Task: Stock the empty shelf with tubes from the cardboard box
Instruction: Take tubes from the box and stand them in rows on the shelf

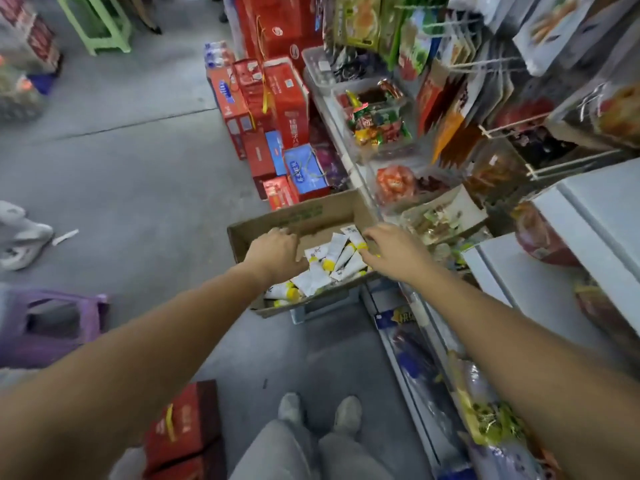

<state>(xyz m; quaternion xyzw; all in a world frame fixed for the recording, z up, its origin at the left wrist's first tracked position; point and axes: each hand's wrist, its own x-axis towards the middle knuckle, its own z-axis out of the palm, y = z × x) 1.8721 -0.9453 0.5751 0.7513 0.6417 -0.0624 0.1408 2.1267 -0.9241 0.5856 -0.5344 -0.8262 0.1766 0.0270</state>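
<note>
Nearest to the camera the person's shoes [289,407] stand on the grey floor, and from both sides the two bare arms go forward and down to the box [298,214]. The box sits low at the foot of the shop rack, just past the feet, open on top.

The left hand [273,251] is over the left part of the box, its back up and its fingers bent down near the far wall. The right hand [391,249] is over the right edge, fingers bent down to the left, where yellow caps show beside the fingertips. For both hands the palm side is hidden, so it cannot be told whether they already grasp something or are only closing.

The tubes [334,249] lie loose on the bottom of the box, between the two hands and partly under them. Most of them lie in a fan, the long axis running from near-left to far-right, with the yellow caps on the near end and the flat ends away. The right hand looks closer to the upper ones; the left hand is closer to the few that lie in the near corner.

The shelf [533,282], white and bare, is to the right and higher than the box, so the right hand probably has the shorter way to it. Beyond the box red cartons [287,109] stand on the floor.
</note>
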